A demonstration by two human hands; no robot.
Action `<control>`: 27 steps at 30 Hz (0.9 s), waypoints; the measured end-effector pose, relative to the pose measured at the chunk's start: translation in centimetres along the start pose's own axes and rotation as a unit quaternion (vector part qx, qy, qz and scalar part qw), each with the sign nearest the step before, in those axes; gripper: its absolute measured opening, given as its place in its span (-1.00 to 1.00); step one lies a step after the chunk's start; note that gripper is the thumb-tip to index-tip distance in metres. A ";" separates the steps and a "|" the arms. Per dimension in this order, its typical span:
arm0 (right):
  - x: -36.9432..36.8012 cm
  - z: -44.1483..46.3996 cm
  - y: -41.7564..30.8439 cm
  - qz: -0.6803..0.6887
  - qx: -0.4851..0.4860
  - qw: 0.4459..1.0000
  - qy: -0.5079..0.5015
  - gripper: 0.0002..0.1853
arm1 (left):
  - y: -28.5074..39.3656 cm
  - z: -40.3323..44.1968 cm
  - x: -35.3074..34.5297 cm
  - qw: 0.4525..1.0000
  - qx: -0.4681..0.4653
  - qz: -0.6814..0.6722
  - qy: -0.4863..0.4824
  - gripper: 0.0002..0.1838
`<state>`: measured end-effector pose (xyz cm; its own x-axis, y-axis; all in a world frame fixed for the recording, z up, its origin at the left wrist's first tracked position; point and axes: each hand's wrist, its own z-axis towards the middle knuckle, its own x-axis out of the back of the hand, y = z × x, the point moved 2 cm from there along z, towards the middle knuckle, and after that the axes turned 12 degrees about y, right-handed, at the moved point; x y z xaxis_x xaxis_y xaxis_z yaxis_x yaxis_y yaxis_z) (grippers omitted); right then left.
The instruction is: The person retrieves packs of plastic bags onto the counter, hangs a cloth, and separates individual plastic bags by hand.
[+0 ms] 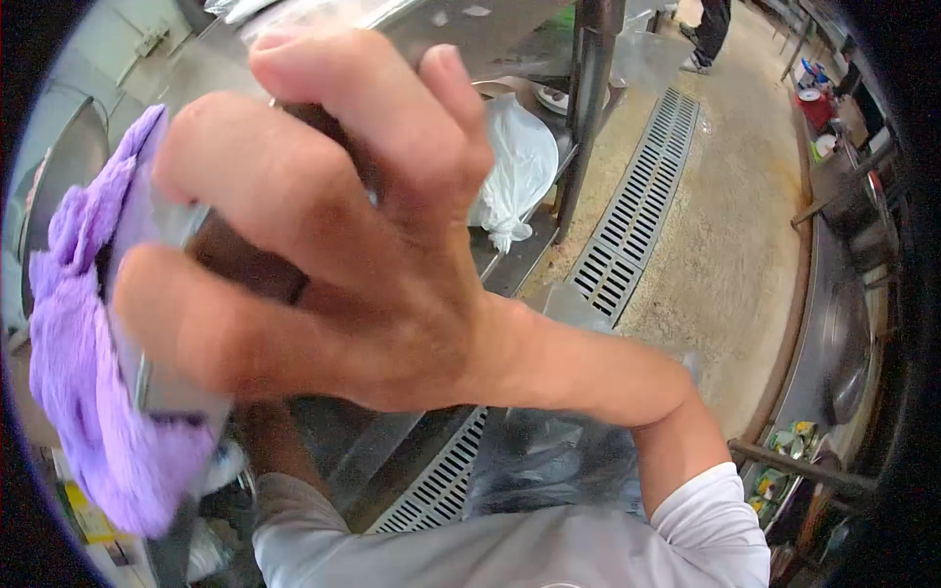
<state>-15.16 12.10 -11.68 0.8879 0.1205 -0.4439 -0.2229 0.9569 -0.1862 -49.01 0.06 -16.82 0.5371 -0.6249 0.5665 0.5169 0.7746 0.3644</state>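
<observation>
Purple cloth point(113, 382), bunched up, well left of the floor grate point(642, 196)! Between them loomed the right hand point(407, 294), fingers spread and hooked; the left hand was hidden. A knotted white bag point(515, 167) sat left of the grate's upper stretch.

Bright light, perhaps overhead; foreground blurred, edges bowed and black.

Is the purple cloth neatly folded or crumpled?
Crumpled: the purple cloth shows irregular wrinkles and bunched, uneven edges, with no squared fold in view.
</observation>
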 end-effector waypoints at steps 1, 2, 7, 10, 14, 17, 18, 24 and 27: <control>0.6 0.0 -0.2 0.008 0.004 1.000 -0.023 -0.72 | -0.1 -0.4 0.5 1.000 0.003 -0.002 0.004 -0.46; 1.0 0.1 -0.1 0.015 0.012 0.999 -0.037 -0.72 | 0.1 -0.4 0.9 1.000 0.004 -0.006 0.009 -0.45; 2.7 0.8 -0.2 0.052 0.003 0.993 -0.102 -0.68 | 1.7 -3.1 4.4 0.998 0.011 -0.041 0.038 -0.40; 3.6 1.8 -0.6 0.060 -0.024 0.986 -0.151 -0.65 | 2.8 -5.9 7.7 0.995 0.016 -0.077 0.067 -0.37; 4.8 3.8 -1.0 0.065 -0.091 0.963 -0.246 -0.59 | 4.8 -12.5 13.5 0.985 0.059 -0.141 0.080 -0.33; 5.4 5.3 -1.5 0.055 -0.123 0.939 -0.317 -0.55 | 6.0 -18.4 18.0 0.973 0.137 -0.175 0.053 -0.30; 5.6 5.9 -1.7 0.049 -0.128 0.930 -0.341 -0.54 | 6.4 -20.3 19.0 0.965 0.175 -0.193 0.037 -0.29; 7.4 12.7 -1.4 0.079 -0.245 0.851 -0.458 -0.48 | 16.7 -23.1 26.1 0.974 0.183 -0.111 -0.079 -0.22; 11.2 15.0 -2.6 0.037 -0.351 0.829 -0.433 -0.47 | 17.6 -26.6 28.7 0.947 0.264 -0.093 -0.157 -0.21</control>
<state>1.37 14.93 -2.99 0.7494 0.6073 0.2636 -0.1985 0.5859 -0.7857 -6.78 -6.82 -13.82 0.2018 -0.7594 0.6185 0.1325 0.6469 0.7510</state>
